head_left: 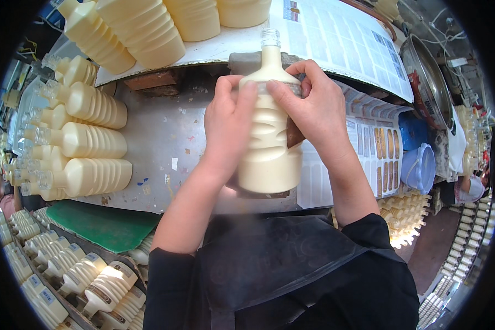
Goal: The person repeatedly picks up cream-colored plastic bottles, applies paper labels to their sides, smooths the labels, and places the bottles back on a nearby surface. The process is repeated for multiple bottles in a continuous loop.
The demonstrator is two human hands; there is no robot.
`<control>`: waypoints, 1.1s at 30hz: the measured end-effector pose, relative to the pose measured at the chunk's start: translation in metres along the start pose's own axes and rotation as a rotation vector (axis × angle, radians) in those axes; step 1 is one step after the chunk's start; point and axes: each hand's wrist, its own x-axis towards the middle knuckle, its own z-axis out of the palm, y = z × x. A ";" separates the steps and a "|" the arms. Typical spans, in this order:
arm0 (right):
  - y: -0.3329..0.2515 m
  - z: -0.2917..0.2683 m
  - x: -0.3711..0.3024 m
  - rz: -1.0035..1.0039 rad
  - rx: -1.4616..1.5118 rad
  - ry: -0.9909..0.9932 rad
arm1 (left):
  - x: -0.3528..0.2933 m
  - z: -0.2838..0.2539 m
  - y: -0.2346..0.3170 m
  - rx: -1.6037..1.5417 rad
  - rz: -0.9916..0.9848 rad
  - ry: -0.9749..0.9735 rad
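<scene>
In front of me a cream bottle (269, 165) with ribbed sides and a clear threaded neck stands or is held upright over the grey worktop. My left hand (225, 118) wraps its left shoulder, the thumb pressed to the front and a little blurred. My right hand (316, 104) grips the right shoulder, its thumb on a narrow brownish label strip (262, 87) that runs across the bottle below the neck. A dark brown flat piece (295, 133) shows below my right palm; whether I hold it is unclear. Fingers behind the bottle are hidden.
Cream bottles (93, 140) lie stacked at the left; others (143, 33) stand on the raised white shelf (203, 52). Label sheets (363, 148) cover the worktop's right side, beside a blue bucket (421, 168). Crated bottles (110, 286) and a green sheet (102, 225) are lower left.
</scene>
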 end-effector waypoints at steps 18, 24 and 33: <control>0.011 0.005 0.001 0.019 0.071 0.023 | -0.024 0.002 -0.013 -0.328 -0.014 -0.143; 0.047 0.005 -0.001 0.048 0.482 -0.061 | -0.027 0.001 -0.003 -0.215 0.031 -0.182; 0.060 0.002 -0.014 0.235 0.819 -0.180 | -0.028 0.001 -0.002 -0.216 0.002 -0.185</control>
